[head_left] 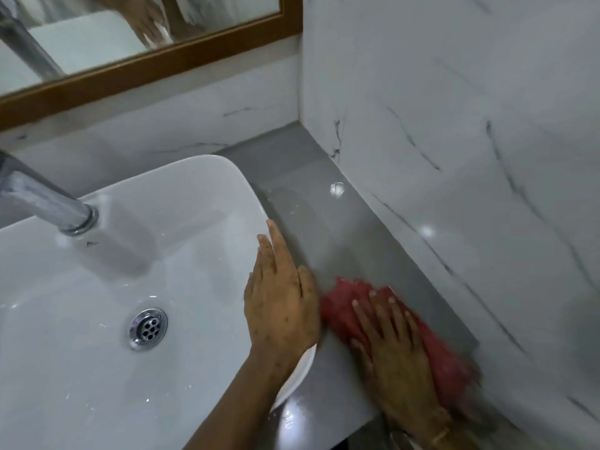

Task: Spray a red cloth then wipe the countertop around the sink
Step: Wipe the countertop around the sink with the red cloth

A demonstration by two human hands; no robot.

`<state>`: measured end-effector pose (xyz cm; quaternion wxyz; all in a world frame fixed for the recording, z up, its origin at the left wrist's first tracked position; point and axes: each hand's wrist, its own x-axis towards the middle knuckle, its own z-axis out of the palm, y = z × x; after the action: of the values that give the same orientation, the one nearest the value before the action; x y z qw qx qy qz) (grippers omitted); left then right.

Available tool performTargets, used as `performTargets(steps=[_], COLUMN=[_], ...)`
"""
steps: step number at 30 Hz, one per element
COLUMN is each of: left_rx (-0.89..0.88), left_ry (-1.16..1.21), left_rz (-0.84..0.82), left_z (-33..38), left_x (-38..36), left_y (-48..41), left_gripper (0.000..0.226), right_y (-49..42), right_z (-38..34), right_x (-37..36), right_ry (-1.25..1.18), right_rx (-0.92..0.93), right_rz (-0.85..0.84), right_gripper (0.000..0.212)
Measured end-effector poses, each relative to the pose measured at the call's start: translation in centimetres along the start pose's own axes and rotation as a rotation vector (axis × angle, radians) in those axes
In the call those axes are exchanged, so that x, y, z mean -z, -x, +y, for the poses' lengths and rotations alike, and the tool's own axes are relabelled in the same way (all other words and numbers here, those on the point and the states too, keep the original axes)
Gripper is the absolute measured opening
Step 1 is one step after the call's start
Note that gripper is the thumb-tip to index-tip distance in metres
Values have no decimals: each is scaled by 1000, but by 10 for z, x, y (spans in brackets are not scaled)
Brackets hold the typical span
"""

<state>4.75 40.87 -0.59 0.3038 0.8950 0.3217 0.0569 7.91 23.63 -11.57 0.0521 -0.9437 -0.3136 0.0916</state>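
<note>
The left hand (281,303) lies flat, palm down, fingers straight and together, pointing away from the body, its forearm running in from the near edge. The right hand (394,349) is also palm down, fingers spread and extended, pressed flat, a gold bangle at its wrist.

A single head-worn wide-angle view looks steeply down from close above the white sink (136,287) and grey bench (328,219), tilted clockwise, with the mirror (139,34) at 11 o'clock and marble wall (470,141) at 2 o'clock.
</note>
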Motion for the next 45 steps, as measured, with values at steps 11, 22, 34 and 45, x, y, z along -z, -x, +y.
performTargets(steps=[11, 22, 34, 45], left_rx=[5, 32, -211, -25], left_ry=[-43, -80, -174, -217], left_rz=[33, -33, -195, -124], left_z=[0, 9, -62, -129], left_x=[1, 7, -30, -38], left_y=[-1, 4, 196, 182], left_gripper=[64, 62, 52, 60], right_y=[51, 69, 71, 1], right_z=[-53, -104, -93, -159], right_x=[-10, -17, 67, 87], right_ry=[-64, -112, -1107, -131], right_rx=[-18, -241, -236, 325], right_rz=[-34, 35, 478, 71], right_gripper=[63, 70, 40, 56])
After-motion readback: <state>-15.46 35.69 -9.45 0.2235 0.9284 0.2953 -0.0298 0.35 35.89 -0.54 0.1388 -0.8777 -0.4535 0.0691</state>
